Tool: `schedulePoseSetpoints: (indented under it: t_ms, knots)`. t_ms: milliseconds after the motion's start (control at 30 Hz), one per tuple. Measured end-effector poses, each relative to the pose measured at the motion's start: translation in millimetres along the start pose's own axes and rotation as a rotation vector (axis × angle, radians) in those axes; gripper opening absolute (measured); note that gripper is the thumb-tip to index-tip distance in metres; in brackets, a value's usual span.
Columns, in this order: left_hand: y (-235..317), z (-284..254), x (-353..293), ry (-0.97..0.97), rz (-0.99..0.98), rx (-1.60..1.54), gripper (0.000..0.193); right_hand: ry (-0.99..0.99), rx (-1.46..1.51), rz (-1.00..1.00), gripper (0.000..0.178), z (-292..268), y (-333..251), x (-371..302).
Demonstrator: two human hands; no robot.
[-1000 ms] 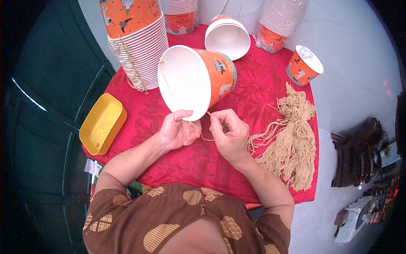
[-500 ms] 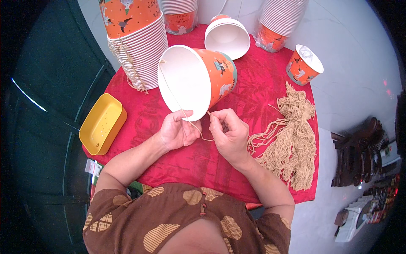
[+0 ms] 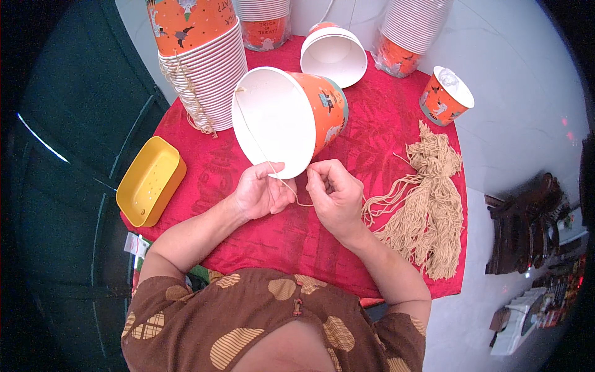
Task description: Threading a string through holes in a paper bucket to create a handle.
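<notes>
An orange printed paper bucket [image 3: 328,108] lies tipped on its side, its white mouth facing me and to the left. My left hand [image 3: 263,191] holds its near rim, thumb over the edge and fingers beneath. A thin tan cord [image 3: 255,137] is fixed near the far rim, runs across the mouth, passes by my left thumb and loops below to my right hand [image 3: 336,195]. The right thumb and forefinger are pinched together on the cord right beside the bucket's near rim. The cord's tip is hidden by the fingers and rim.
A tall stack of buckets [image 3: 204,80] with cords hanging stands behind on the left. A yellow tray [image 3: 176,186] holding small bits is at the left edge. A bundle of tan cords [image 3: 434,204] lies right, near a small orange cup [image 3: 445,99]. White-mouthed buckets [image 3: 334,57] lie behind.
The bucket has turned slightly, its near rim shifting right toward my right fingers. The bit of cord showing above the right fingertips is now out of sight. Both hands stay nearly in place.
</notes>
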State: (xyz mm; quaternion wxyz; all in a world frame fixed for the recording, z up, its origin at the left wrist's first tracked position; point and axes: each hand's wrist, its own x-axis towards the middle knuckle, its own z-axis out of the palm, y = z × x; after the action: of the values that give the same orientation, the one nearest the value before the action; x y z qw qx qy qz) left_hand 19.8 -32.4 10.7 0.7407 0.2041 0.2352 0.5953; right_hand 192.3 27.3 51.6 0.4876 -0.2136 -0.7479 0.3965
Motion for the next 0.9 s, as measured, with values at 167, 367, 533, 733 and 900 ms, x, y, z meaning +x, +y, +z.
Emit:
schedulePoseSetpoints:
  t_ms: [167,367,533,733,900]
  knots:
    - [-1.0,3.4,-0.2,0.067,0.013,0.012,0.040,0.000,-0.008,-0.008,0.005,0.3,5.3,0.4]
    - [1.3,12.8,-2.7,0.160,0.168,0.234,0.039,-0.022,0.015,0.052,0.002,-0.3,16.6,-0.7]
    - [0.8,15.3,-5.0,0.218,0.291,0.398,0.032,-0.015,0.178,0.218,0.011,1.7,17.8,2.3]
    - [-3.8,19.2,-0.7,0.271,0.330,0.395,0.030,0.007,0.332,0.416,0.017,4.7,33.8,1.4]
    - [-4.7,19.6,1.0,0.288,0.241,0.308,0.030,0.054,0.489,0.482,0.017,14.1,48.1,-3.7]
